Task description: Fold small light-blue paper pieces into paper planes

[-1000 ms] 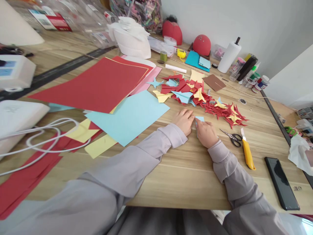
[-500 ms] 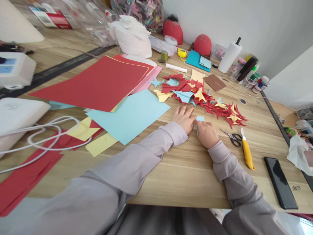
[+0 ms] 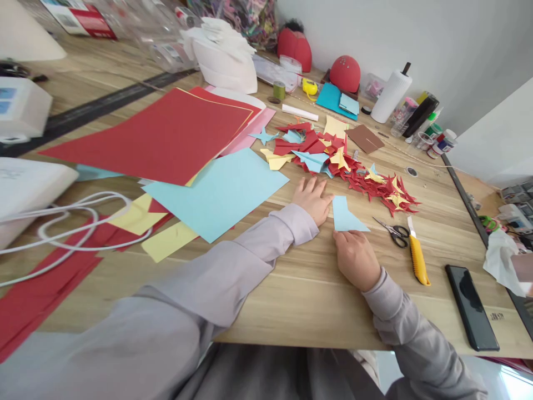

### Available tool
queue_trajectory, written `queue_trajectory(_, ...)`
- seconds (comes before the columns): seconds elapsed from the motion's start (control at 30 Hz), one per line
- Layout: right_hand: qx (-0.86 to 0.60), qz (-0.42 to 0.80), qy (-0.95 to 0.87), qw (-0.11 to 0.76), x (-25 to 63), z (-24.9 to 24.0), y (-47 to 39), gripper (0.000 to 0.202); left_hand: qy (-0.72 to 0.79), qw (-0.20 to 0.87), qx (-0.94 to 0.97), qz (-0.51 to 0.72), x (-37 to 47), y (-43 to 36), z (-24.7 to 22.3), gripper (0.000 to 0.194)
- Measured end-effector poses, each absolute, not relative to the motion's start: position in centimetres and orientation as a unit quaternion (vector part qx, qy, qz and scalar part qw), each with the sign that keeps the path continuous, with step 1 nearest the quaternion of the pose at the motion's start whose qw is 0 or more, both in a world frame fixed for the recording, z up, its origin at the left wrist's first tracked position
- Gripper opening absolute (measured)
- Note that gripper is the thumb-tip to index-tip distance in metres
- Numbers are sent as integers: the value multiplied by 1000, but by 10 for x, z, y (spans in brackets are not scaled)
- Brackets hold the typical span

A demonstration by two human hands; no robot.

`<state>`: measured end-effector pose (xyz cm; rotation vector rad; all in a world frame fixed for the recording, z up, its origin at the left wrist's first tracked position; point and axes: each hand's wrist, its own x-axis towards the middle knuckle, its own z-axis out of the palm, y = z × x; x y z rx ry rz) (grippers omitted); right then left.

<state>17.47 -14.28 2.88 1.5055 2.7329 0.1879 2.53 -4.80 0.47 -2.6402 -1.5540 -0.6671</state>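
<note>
A small folded piece of light blue paper (image 3: 346,218) lies on the wooden table, with one pointed corner toward the right. My left hand (image 3: 311,200) rests flat on the tabletop with its fingers spread, the thumb by the paper's left edge. Curled closed, my right hand (image 3: 356,256) has its thumb and finger at the paper's lower left corner; how firmly they pinch it is hidden. Beyond both hands is a heap of folded red paper pieces (image 3: 366,188) mixed with yellow and blue ones, including a blue paper plane (image 3: 312,160).
Scissors (image 3: 395,230), a yellow utility knife (image 3: 418,258) with its blade out and a phone (image 3: 472,308) lie to the right. Large red (image 3: 154,136) and blue sheets (image 3: 225,191) cover the left side, near a white cable (image 3: 89,208). Tissues (image 3: 225,61) stand behind.
My right hand has moved toward me along the paper's left side, uncovering the blue piece. My left hand stays flat in nearly the same place.
</note>
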Motion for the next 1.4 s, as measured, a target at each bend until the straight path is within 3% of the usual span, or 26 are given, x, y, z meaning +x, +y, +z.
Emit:
queue_trajectory(0.4,553,58,817,-151,204,24,-128,24,-467,50,-849,-242,20,-48,7,31)
queue_trajectory(0.63,596,68,789,-132,214,20,-116,30,-415,40,-855,-308,12,-46,7,26)
queue_trajectory(0.8,663,89,725,-163,219,19,-118,29,-286,-26,-915,-285,14,-38,-7,45)
queue_trajectory(0.87,702,105,680,-186,227,19,-121,32,-259,-31,-926,-274,15,-36,-13,45)
queue_trajectory(1.13,805,235,521,-158,283,15,-150,34,-282,-7,-921,-269,16,-37,-10,40)
queue_trajectory(1.4,775,232,573,-132,308,7,-176,37,-315,13,-910,-267,16,-43,-5,40)
